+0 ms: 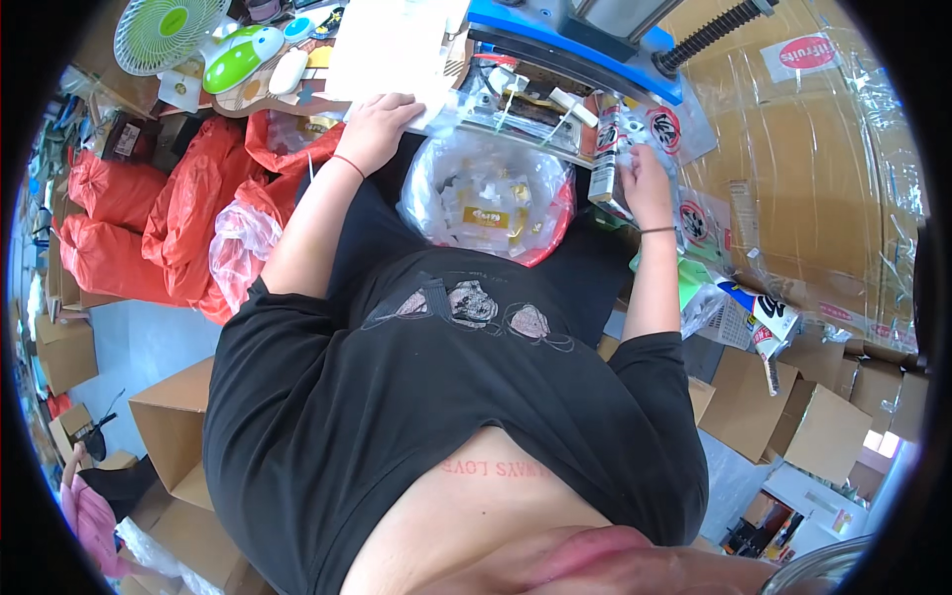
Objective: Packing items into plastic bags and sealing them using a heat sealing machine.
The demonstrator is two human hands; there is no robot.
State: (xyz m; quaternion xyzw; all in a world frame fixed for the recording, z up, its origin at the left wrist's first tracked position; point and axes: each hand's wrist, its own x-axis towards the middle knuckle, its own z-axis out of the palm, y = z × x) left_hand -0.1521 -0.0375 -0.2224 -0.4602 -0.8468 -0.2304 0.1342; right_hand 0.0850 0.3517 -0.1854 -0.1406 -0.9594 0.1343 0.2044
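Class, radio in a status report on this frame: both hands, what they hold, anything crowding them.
Left hand flat on white sheet at bench edge. Right hand gripping narrow printed pack. Clear bag of scraps sits between the arms; red sacks piled at left.

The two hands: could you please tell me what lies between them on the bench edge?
In the head view, a clear tray of small parts spans the gap between the left hand and the right hand, with a clear plastic bag just below it.

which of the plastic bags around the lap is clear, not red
The clear bag in the lap between the two hands, full of small packets. The bags piled on the person's left are red-orange.
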